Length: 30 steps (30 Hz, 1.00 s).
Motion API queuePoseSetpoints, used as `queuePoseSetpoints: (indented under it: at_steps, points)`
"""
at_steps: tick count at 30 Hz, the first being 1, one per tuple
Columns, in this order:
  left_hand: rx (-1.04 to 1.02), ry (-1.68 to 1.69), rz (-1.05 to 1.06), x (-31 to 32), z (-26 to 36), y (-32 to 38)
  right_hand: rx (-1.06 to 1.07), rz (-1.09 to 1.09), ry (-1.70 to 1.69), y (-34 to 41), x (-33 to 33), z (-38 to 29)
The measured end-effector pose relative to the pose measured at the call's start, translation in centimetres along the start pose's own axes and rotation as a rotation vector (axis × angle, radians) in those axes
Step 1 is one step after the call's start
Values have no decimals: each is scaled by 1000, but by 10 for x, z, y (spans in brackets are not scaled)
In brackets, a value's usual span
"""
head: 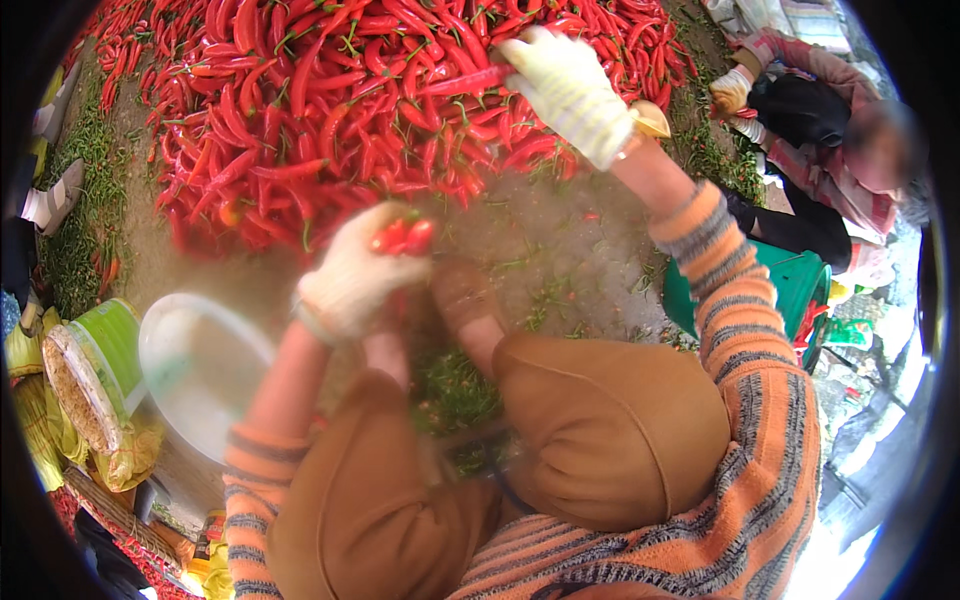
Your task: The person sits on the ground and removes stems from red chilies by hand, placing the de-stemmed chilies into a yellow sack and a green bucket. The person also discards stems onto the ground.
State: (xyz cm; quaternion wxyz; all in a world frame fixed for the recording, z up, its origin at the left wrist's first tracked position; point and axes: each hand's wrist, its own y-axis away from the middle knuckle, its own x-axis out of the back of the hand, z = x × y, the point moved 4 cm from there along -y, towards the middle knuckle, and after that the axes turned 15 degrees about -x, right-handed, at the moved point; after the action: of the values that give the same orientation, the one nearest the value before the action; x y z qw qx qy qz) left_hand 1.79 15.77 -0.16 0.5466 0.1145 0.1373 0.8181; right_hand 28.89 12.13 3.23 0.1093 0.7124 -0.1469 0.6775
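Note:
A wide heap of red chili peppers [300, 97] covers the ground before me, many with green stems. My left hand [360, 270], in a pale knit glove, is closed around several red peppers [403, 236] whose ends show at the thumb. It is above the near edge of the heap, over my feet. Farther out, over the right part of the heap, my right hand [566, 90] wears a similar glove. Its fingers grip one long red pepper [469, 81] by one end, and the pepper points left. The fingertips there are blurred.
A white plastic tub [202, 367] is at left, beside a tipped green-and-white bucket [97, 367]. Right of my knee lies a green bucket [757, 289] with red peppers inside. Another person [817, 142] sits at right. Plucked green stems [457, 397] litter the ground between my legs.

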Motion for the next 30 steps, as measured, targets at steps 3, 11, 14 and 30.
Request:
queuePoseSetpoints:
  at_steps: [3,11,14,30]
  points:
    - [-614,-399,202,-2,35,0,-333,-480,-923,45,-4,-6]
    - [-437,-570,-116,-29,28,-10,-434,-715,-1500,109,-17,-63]
    - [-682,-501,-193,-20,27,-5,-521,-781,-1630,115,-16,-64]
    - [91,1290,92,-17,-39,15,-14,-628,-194,99,-55,-18]
